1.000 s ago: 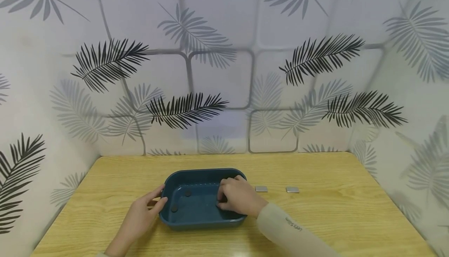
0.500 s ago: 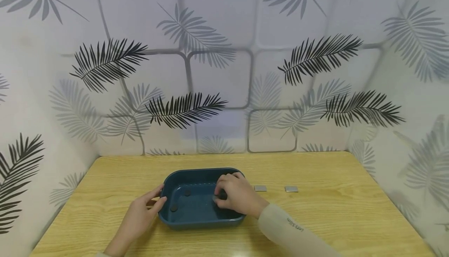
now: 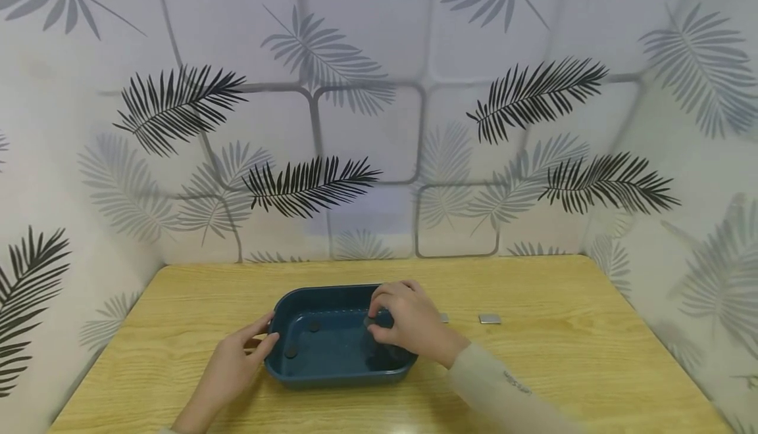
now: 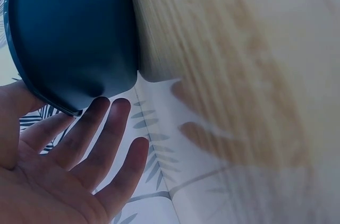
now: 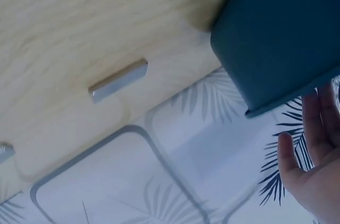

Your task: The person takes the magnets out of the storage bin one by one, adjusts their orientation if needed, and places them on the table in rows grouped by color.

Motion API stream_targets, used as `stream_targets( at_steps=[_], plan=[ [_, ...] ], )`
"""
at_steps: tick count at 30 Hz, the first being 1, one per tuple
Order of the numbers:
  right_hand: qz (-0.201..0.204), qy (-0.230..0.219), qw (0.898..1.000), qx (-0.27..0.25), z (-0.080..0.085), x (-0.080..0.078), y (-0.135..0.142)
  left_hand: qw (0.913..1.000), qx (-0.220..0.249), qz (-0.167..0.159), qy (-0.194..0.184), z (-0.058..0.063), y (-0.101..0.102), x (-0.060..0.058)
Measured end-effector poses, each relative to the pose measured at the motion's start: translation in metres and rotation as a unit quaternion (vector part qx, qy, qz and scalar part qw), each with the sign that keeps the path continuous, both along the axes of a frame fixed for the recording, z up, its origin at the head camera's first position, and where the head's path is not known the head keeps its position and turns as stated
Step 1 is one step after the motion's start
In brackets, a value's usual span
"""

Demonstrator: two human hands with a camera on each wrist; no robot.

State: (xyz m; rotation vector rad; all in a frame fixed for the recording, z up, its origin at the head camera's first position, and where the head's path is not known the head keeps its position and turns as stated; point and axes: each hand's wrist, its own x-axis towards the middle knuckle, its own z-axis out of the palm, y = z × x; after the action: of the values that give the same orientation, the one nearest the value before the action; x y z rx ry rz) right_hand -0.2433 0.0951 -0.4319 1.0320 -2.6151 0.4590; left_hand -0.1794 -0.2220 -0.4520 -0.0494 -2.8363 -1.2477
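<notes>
A dark blue rectangular tray (image 3: 331, 378) with rounded corners stands on the table. My left hand (image 3: 233, 365) grips its left end, thumb at the rim and fingers along the outside; in the left wrist view that hand (image 4: 69, 171) has several fingers spread below the tray wall (image 4: 74, 33). Over the tray's right half, my right hand (image 3: 414, 322) pinches a small dark round disc (image 3: 370, 321) between thumb and forefinger. Two similar dark discs lie on the tray floor at the left, one disc (image 3: 315, 326) farther back and another disc (image 3: 291, 351) nearer. In the right wrist view the disc is hidden.
To the right of the tray, two small silver rectangular pieces lie on the wooden table (image 3: 562, 355): one silver piece (image 3: 489, 319) in full sight, the other silver piece (image 3: 444, 317) partly behind my right hand. A leaf-patterned wall covering (image 3: 367, 125) rises behind the table.
My right hand has lifted from the tray floor and shifted slightly right, carrying the disc. It now partly covers the nearer silver piece. The left hand keeps its hold on the tray.
</notes>
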Motion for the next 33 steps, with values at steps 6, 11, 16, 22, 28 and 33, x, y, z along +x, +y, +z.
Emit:
stream_targets(
  at_steps=[6, 11, 16, 22, 28, 33],
  plan=[
    [-0.005, 0.025, 1.000, 0.007, 0.012, 0.001, 0.018, 1.0000, 0.002, -0.001, 0.000, 0.001, 0.001, -0.001],
    [-0.015, 0.031, 0.999, 0.008, 0.016, 0.001, 0.031, 1.0000, 0.006, 0.000, 0.001, 0.000, 0.002, -0.002],
    [-0.035, 0.040, 0.999, 0.004, 0.018, 0.002, 0.045, 1.0000, 0.008, -0.002, -0.002, 0.000, 0.001, -0.001],
    [-0.056, 0.030, 0.998, 0.003, 0.014, 0.003, 0.068, 1.0000, 0.002, 0.001, -0.009, 0.000, -0.002, 0.000],
    [-0.073, 0.012, 0.997, 0.005, 0.008, 0.005, 0.088, 1.0000, 0.001, -0.002, -0.005, 0.001, -0.002, -0.001],
    [-0.078, 0.007, 0.997, 0.011, 0.004, 0.007, 0.097, 1.0000, 0.002, -0.002, -0.001, -0.001, -0.001, 0.000]
  ],
)
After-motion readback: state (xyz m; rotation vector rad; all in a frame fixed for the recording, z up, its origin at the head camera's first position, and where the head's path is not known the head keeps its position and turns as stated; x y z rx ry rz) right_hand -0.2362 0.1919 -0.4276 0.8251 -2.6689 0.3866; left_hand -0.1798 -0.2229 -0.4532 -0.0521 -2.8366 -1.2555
